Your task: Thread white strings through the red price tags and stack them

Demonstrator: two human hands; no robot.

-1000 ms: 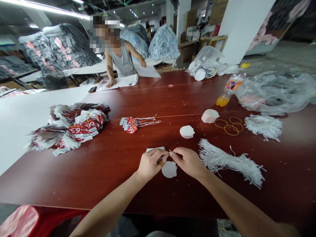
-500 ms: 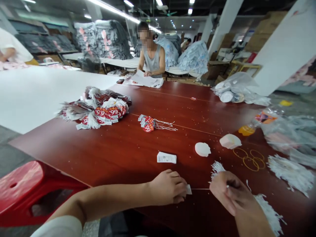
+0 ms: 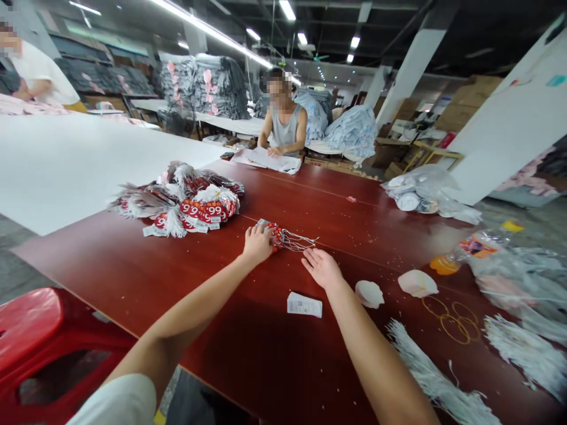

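My left hand (image 3: 257,244) is at the left end of a small bunch of red hang tags (image 3: 277,234), its fingers closed round their edge. White strings (image 3: 299,240) trail from the tags to the right. My right hand (image 3: 323,268) is open beside the string ends, palm partly up and fingers stretched out; whether it touches them I cannot tell. Nearer to me lies a small stack of white printed labels (image 3: 305,304). A larger heap of red tags with white strings (image 3: 195,203) is piled to the left.
At the right are two white paper stacks (image 3: 369,293) (image 3: 417,283), yellow rubber bands (image 3: 456,321), bundles of white strings (image 3: 436,369) and an orange drink bottle (image 3: 445,265). A red stool (image 3: 39,319) stands at the table's left edge. Across the table a co-worker (image 3: 286,127) handles paper sheets.
Both hands have moved forward from the table's near edge to the small bunch of tags. My right hand has left the white strings and opened. The view has shifted slightly.
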